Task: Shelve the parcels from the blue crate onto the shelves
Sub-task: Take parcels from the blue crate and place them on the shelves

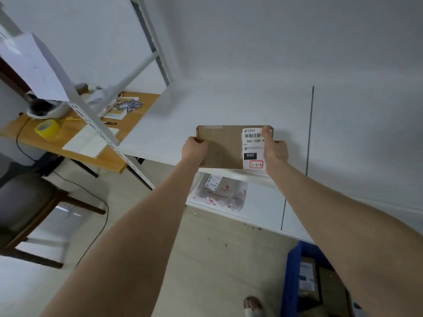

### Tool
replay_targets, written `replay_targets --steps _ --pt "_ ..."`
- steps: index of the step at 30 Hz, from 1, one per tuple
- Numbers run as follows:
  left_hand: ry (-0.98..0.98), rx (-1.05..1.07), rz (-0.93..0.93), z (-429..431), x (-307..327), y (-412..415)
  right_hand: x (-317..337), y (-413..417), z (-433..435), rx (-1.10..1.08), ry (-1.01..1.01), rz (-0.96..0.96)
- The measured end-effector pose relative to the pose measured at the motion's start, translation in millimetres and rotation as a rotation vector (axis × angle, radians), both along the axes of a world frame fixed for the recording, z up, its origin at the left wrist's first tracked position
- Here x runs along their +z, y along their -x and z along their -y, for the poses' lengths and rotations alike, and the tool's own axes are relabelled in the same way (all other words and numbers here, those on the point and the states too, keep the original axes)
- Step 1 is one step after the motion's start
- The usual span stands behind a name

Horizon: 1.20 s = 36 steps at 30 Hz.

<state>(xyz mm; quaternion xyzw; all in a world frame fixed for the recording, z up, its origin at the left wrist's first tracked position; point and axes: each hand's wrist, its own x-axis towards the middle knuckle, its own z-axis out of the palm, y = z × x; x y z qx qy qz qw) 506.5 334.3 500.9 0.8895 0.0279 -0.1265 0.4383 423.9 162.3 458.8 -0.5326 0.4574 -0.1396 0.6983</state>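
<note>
Both hands are gripping the flat cardboard parcel (223, 147), left hand (194, 148) and right hand (274, 151) closed on its ends, and sliding it onto the white shelf (174, 124). A bagged parcel (220, 191) is lying on the shelf below; more are waiting in the blue crate (291, 277).

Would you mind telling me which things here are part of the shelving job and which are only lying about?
Part of the job:
cardboard parcel, held by left hand and right hand
white shelf
blue crate
plastic-bagged parcel on the lower shelf

Lying about:
yellow tape roll
wooden desk
papers
pen
chair
</note>
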Motion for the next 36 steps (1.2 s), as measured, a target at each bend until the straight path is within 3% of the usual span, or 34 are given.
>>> replay_targets --steps 8,22,36 --pt "0.048 -0.013 -0.051 -28 -11 -65 -8 -51 -33 -0.033 0.027 -0.035" --pt "0.091 -0.282 -0.095 -98 -9 -172 1 -119 -126 -0.309 0.057 -0.041" --pt "0.128 -0.332 -0.029 -140 26 -173 38 -116 -175 -0.37 0.137 0.001"
